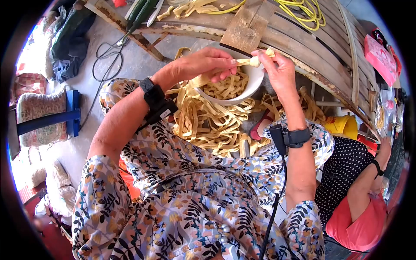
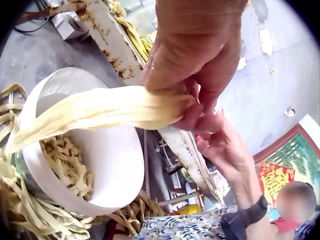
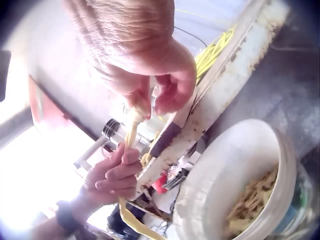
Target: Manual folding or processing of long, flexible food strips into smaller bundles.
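Above a white bucket (image 1: 256, 83), both hands hold one long pale yellow strip (image 2: 100, 110), which looks like a flat dried vegetable strip. My left hand (image 1: 203, 65) pinches it between thumb and fingers, and its loose length hangs across the bucket's mouth in the left wrist view. With thumb and fingertips, my right hand (image 1: 281, 76) grips the strip's other end at a small knot (image 1: 255, 61). Between the hands the strip runs short and narrow. Curled, shorter yellow pieces (image 1: 227, 89) lie inside the bucket. Long loose strips (image 1: 208, 123) heap up around its foot.
A slatted wooden bench (image 1: 338, 65) with a rusty metal edge stands beyond the bucket, bearing a wooden board (image 1: 249, 28) and coiled yellow cord (image 1: 305, 17). A yellow bucket (image 1: 342, 126) and another person's arm (image 1: 366, 190) are at right. Black cable (image 1: 106, 60) lies on the floor.
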